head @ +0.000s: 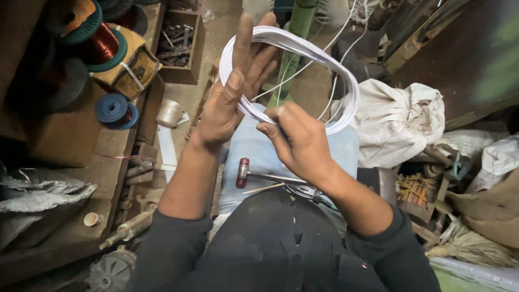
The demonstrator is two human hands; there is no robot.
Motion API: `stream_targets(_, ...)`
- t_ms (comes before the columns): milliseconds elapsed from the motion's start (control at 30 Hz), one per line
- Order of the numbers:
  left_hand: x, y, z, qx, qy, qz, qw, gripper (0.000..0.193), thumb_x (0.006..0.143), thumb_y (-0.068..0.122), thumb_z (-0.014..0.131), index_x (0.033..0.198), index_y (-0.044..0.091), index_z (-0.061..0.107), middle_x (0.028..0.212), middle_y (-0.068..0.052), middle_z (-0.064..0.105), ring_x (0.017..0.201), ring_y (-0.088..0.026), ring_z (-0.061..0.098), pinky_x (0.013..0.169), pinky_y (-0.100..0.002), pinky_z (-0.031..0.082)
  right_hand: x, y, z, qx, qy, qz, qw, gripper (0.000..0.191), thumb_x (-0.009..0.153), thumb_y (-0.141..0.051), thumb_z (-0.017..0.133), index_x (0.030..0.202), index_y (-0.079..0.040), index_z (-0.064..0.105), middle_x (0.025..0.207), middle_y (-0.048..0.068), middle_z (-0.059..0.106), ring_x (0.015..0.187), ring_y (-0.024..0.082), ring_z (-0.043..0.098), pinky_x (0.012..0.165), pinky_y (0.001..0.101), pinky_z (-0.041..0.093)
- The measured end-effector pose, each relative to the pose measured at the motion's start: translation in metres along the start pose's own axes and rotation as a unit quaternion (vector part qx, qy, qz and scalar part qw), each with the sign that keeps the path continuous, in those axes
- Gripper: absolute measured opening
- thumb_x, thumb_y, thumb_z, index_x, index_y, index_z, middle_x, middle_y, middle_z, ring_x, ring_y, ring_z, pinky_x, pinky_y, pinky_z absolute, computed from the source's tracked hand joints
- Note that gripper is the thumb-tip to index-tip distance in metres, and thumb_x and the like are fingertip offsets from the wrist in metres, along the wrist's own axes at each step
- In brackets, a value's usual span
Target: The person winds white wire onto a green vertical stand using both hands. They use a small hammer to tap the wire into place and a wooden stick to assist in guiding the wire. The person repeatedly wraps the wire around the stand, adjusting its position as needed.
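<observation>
Keep left hand fingers spread inside the white wire coil, right hand fingers pinching its lower strands.

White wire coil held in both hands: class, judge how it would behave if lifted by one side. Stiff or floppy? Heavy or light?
The white wire coil probably sags slightly, since its many thin strands form a loose oval. It seems light: the left hand props it with spread fingers. Loose strands may spring apart unless the right hand pinches them.
</observation>
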State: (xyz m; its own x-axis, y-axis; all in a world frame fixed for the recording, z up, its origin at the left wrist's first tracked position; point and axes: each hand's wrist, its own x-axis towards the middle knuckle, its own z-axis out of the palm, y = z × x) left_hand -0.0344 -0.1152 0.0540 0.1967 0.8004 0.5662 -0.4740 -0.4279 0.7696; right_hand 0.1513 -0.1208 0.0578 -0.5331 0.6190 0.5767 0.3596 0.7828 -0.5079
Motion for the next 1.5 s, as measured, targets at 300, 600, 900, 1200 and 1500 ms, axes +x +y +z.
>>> stream_targets(300,-0.003,0.002,-0.019,0.051,0.044,0.072,0.995,0.077,0.112,0.051,0.054,0.166,0.025,0.007,0.171,-0.006,0.024,0.156,-0.024,0.030,0.134,-0.044,0.024,-0.001,0.000,-0.017,-0.136,0.045,-0.104,0.984,0.022,0.093,-0.021,0.079,0.102,-0.007,0.064,0.104,0.009,0.066,0.092,0.029,0.065,0.080,0.0424,0.048)
stream_targets(600,-0.004,0.005,-0.037,-0.059,0.090,0.089,0.990,0.068,0.117,0.045,0.050,0.169,0.022,0.013,0.164,-0.008,0.032,0.149,-0.022,0.038,0.131,-0.043,0.028,-0.005,0.005,-0.030,-0.258,0.057,-0.137,0.955,0.020,0.092,-0.023,0.076,0.102,-0.007,0.067,0.102,0.008,0.067,0.101,0.031,0.066,0.096,0.0460,0.045)
stream_targets(900,-0.072,0.005,-0.043,0.428,0.147,-0.111,0.885,0.079,0.108,0.062,0.017,0.135,0.002,0.061,0.137,-0.018,0.054,0.101,-0.024,0.057,0.096,-0.036,0.050,-0.023,0.042,-0.041,-0.315,0.034,-0.207,0.926,0.025,0.101,-0.030,0.075,0.098,-0.008,0.064,0.080,0.005,0.053,0.077,0.025,0.055,0.081,0.0414,0.048)
stream_targets(1200,-0.068,-0.017,0.018,-0.102,0.238,-0.069,0.963,0.043,0.104,0.045,0.038,0.106,0.004,0.051,0.111,-0.015,0.070,0.107,-0.025,0.068,0.104,-0.044,0.052,-0.026,0.035,-0.026,-0.302,0.021,-0.242,0.922,0.021,0.099,-0.028,0.074,0.099,-0.010,0.064,0.079,0.001,0.053,0.075,0.021,0.053,0.083,0.0388,0.047)
stream_targets(1500,-0.071,0.032,-0.023,-0.076,0.173,-0.079,0.979,0.035,0.105,0.033,0.054,0.121,0.002,0.056,0.076,-0.001,0.051,0.069,-0.016,0.049,0.079,-0.036,0.050,-0.031,0.038,-0.048,-0.312,-0.060,-0.198,0.927,0.023,0.095,-0.031,0.072,0.090,-0.010,0.062,0.077,0.004,0.054,0.078,0.024,0.057,0.084,0.0397,0.049)
